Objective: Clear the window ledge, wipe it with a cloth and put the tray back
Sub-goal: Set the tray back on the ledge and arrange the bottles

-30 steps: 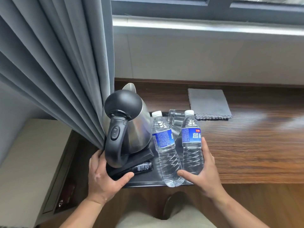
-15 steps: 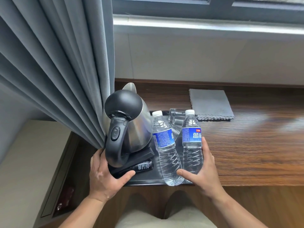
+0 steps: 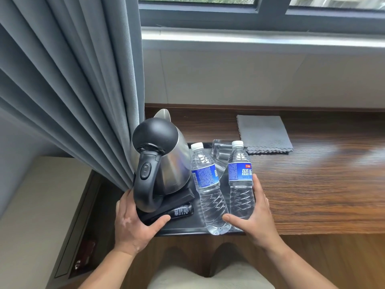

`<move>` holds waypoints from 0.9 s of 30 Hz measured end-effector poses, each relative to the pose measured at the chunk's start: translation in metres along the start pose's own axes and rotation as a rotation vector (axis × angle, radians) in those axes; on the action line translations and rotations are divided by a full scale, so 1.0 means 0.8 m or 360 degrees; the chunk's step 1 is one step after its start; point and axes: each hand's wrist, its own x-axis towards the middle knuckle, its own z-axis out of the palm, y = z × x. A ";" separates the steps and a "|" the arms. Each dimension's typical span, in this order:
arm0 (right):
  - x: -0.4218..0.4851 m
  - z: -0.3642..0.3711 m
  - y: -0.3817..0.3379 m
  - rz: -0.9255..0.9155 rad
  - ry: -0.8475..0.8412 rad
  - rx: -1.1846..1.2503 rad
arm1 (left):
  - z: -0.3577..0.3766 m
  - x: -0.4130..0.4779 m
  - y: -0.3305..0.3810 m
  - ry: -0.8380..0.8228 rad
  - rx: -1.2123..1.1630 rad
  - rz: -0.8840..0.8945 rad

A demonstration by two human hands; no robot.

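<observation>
A black tray rests at the left end of the wooden window ledge. It carries a steel kettle with a black lid and handle, two water bottles, glasses behind them and a small black tube. My left hand grips the tray's left front corner, thumb on top. My right hand holds the tray's right edge, its fingers against the right bottle. A folded grey cloth lies on the ledge behind the tray.
A grey curtain hangs against the kettle's left side. The window frame and a pale wall panel rise behind the ledge. A beige bedside unit stands lower left. My knees are under the ledge's front edge.
The tray and both hands stay put; only the view has shifted slightly.
</observation>
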 end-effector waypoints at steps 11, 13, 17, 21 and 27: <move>-0.020 -0.073 -0.032 0.0202 -0.0150 0.0040 | -0.088 -0.053 0.030 -0.0069 -0.0164 -0.0600; -0.020 -0.089 -0.038 0.0195 -0.0174 0.0015 | -0.105 -0.069 0.041 -0.0061 -0.0131 -0.0615; -0.011 -0.101 -0.048 0.0146 -0.0243 -0.0023 | -0.107 -0.083 0.069 -0.0090 -0.0115 -0.0475; -0.011 -0.096 -0.054 0.0125 -0.0288 -0.0002 | -0.091 -0.078 0.113 -0.0079 -0.0128 -0.0337; -0.020 -0.097 -0.051 0.0089 -0.0310 0.0053 | -0.077 -0.086 0.148 -0.0012 -0.0289 -0.0340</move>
